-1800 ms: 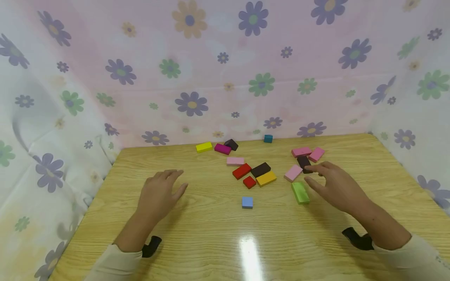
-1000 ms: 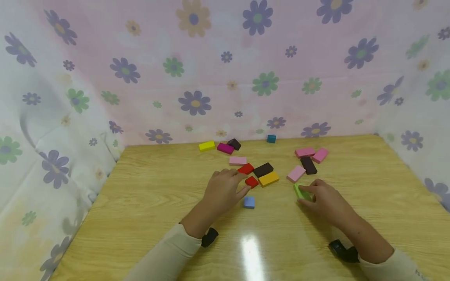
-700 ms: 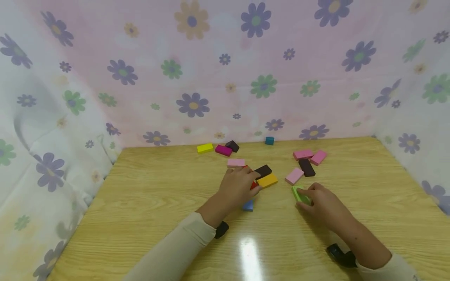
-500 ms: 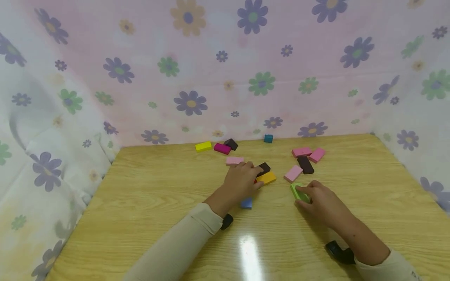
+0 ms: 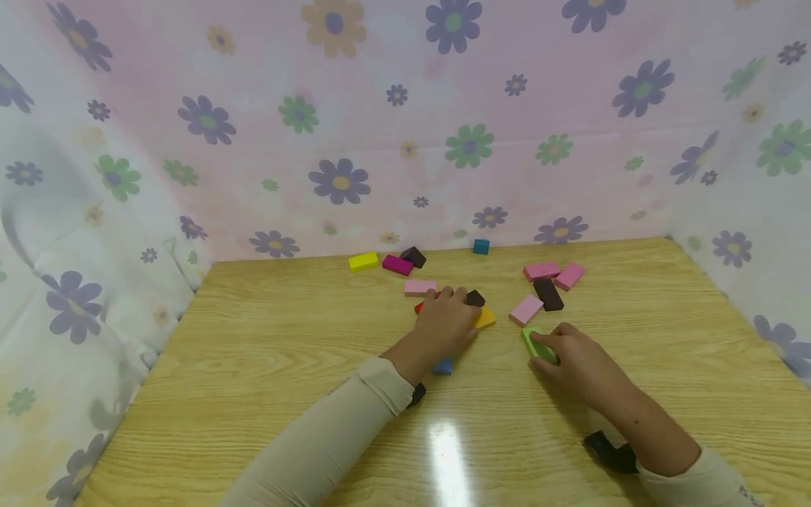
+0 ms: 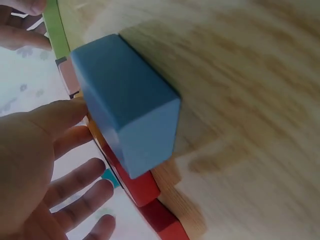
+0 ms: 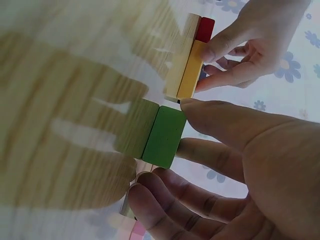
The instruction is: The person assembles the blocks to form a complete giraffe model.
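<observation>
Here, the left hand (image 5: 446, 322) bends above the counter (image 5: 285, 338), a blue block (image 5: 442, 367) partly hidden beneath its near side. Just right of it, at its fingertips, the orange block (image 5: 486, 318) is pinched between thumb and forefinger. Farther right, a pale pink block (image 5: 526, 310) lies beyond the green block (image 7: 165, 136), which the right hand (image 5: 579, 362) pinches on the counter, thumb against one side, fingers opposite.
</observation>
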Available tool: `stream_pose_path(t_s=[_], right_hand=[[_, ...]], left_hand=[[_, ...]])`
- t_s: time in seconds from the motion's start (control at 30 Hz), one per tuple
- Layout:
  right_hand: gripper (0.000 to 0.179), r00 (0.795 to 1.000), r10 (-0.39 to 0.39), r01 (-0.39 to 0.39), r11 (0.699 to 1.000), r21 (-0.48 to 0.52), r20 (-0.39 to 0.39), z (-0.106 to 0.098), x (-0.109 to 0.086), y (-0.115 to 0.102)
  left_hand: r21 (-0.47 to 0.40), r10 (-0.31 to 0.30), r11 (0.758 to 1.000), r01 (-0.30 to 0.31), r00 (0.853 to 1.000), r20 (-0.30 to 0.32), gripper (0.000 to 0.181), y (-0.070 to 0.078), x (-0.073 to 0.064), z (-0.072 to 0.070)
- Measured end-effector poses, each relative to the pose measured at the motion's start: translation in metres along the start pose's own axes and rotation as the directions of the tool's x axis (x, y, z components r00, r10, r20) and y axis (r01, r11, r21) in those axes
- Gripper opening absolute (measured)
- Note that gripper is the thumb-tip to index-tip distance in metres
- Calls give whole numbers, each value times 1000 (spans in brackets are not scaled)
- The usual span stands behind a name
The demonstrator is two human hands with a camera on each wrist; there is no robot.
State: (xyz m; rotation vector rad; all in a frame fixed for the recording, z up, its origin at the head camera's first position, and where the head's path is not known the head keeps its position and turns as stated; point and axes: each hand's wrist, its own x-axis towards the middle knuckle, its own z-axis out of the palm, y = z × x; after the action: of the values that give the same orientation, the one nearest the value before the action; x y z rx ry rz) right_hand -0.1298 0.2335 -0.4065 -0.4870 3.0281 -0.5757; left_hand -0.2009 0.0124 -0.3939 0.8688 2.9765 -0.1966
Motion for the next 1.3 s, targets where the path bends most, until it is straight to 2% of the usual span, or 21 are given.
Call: stream_pose_path(t_s=[0.23,0.47,0.9,1.0,1.13,1.3], right_hand=[[45,1000,-15,15,1000,-17,-7,0,0,1],[46,1000,-10,10,1000,-21,6,-1,1,1],[46,1000,-22,22,999,-24,12,-1,0,0],[46,1000,-22,23,999,-26,15,-1,0,0],[45,1000,-27,27,999,-28,8,-2,0,0],[44,999,-36,36,999,-31,1,-2,1,0]], left_hand=[[44,8,999,-10,1000,29,25,6,3,-5],[41,-8,999,6,998,69,26,9,8,-6],[-54,10,998,-6,998,60,17,7,7,-3],[-108,20,994,-16,999,30,17,5,6,-1],[-154,25,988,-31,999,-43,21,0,2,0],[-248,-5,968,-35,988,-156,34,-9,-13,-3]])
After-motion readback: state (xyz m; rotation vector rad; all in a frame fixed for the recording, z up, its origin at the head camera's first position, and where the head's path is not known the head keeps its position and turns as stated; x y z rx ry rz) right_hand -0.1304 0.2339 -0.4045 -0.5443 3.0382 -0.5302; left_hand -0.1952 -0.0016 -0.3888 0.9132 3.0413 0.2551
